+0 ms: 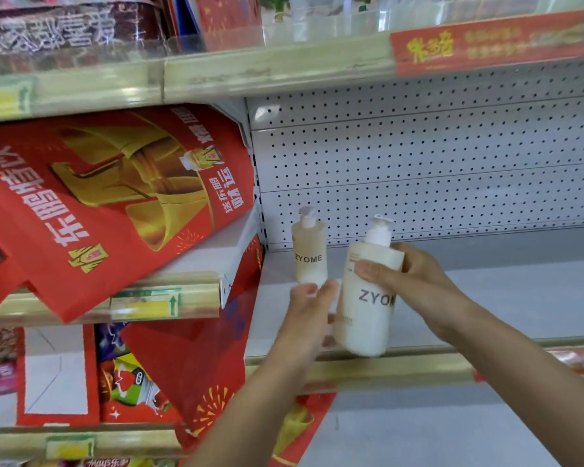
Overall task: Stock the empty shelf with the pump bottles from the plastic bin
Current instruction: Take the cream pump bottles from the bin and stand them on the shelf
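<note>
Placement step: held bottle [368,308] tilted over the shelf [486,298] front edge.
Standing bottle [309,254] upright at back left; left hand [309,311] lies against the held bottle's lower side, grip not discernible; right hand [422,284] clasps its upper body; next move, by judgement, calls for setting it upright beside the first; plastic bin out of view; small label print blurred.
</note>
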